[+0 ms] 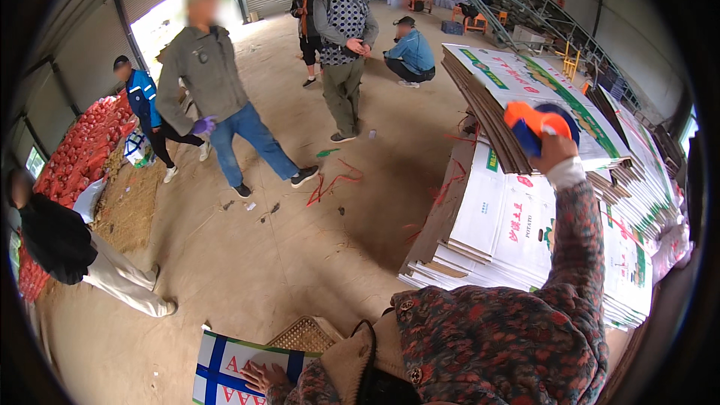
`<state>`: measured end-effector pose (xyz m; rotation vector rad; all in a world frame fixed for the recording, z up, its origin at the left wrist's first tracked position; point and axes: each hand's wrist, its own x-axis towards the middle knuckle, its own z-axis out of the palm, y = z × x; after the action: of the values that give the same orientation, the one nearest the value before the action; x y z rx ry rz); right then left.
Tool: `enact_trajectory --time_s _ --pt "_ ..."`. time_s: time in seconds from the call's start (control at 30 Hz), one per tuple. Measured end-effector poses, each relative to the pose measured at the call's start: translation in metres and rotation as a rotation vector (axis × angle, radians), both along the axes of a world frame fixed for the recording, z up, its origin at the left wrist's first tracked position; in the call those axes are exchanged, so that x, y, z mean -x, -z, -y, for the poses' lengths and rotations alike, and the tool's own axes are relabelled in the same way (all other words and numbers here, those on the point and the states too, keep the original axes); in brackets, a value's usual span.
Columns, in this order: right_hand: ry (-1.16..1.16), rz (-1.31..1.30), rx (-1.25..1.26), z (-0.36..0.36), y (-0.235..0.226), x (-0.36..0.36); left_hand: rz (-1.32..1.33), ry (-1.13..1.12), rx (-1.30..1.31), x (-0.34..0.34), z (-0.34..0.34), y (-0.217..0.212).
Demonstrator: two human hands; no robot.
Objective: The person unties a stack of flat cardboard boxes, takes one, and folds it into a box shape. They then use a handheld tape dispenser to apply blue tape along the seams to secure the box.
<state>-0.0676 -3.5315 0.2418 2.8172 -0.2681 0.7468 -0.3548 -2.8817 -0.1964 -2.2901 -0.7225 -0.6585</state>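
Note:
My right hand (555,151) is raised at the right and closed around an orange tape dispenser (529,115) with a dark blue roll of tape. Behind it lies a tall pile of flattened white cartons (491,214) with green and red print. At the bottom, my left hand (259,379) lies flat with fingers spread on a white carton (206,390) with red letters. Crossing bands of blue tape (215,352) run over this carton. Just beyond it, partly hidden by the carton and my sleeve, is a tan plastic crate (309,331).
A person in a grey jacket (210,67) stands ahead, with several other people farther off and at the left. Red mesh sacks (82,142) are heaped at the far left. Red strapping scraps (337,182) lie on the concrete floor (277,270). Metal trusses (517,0) lean behind the cartons.

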Motion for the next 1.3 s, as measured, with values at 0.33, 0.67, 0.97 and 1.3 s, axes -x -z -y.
enact_trajectory --time_s 0.33,0.67,0.97,1.3 --pt "-0.29 -0.241 -0.3 0.019 0.073 0.075 -0.067 -0.181 0.208 0.005 0.055 -0.042" --pt "-0.299 -0.648 -0.12 0.068 0.214 0.131 -0.067 -0.428 0.484 0.002 0.08 -0.062" --pt "-0.284 -0.429 -0.248 0.085 0.26 0.142 -0.012 -0.606 0.811 0.015 0.06 -0.05" --pt "0.066 -0.423 -0.275 0.101 0.254 0.118 0.052 -0.54 0.881 0.014 0.067 -0.065"
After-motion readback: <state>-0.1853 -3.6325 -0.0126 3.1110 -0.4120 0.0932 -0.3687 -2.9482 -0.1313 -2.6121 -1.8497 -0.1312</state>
